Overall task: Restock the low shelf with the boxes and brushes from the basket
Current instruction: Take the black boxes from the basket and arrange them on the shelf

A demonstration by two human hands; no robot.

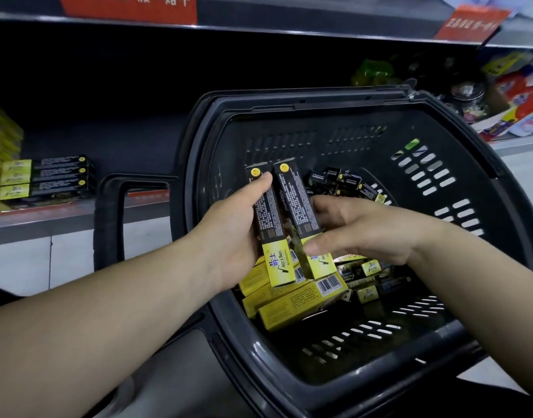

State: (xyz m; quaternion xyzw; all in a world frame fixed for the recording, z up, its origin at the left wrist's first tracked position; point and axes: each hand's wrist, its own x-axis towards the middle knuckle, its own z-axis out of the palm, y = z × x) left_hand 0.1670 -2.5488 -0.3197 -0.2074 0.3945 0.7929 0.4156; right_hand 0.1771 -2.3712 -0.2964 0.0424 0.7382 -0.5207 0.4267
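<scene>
left hand (238, 236) curled round the left box (268, 218): thumb laid along the black face near the top, fingers hidden behind. right hand (358, 227) pinching the right box (295, 203), thumb on the yellow lower end, fingers behind the black part. both boxes long and narrow, black above and yellow below, upright with a slight lean to the left, side by side and close enough to touch, held above the open basket (198, 164). between their lower ends a dark olive strip, too blurred to name.

under the hands, inside the basket, a loose heap of yellow boxes (295, 306), some flat with barcodes up, some crossing one another. farther in, against the far wall, a cluster of small black boxes (340, 182). no brush plainly told apart from the heap.

basket dark grey, slotted walls, tilted toward the camera, with its handle (108, 212) folded down on the left side, in front of the low shelf (63, 215).

on the low shelf, well left of the basket, a neat stack of the same black-and-yellow boxes (48, 179), lying flat, three high. further left, a blurred yellow pile (3, 137). to the right of the basket, mixed colourful goods (515, 95). along the upper shelf edge, red signs (129, 7). pale floor tiles (24, 260) below the shelf.
</scene>
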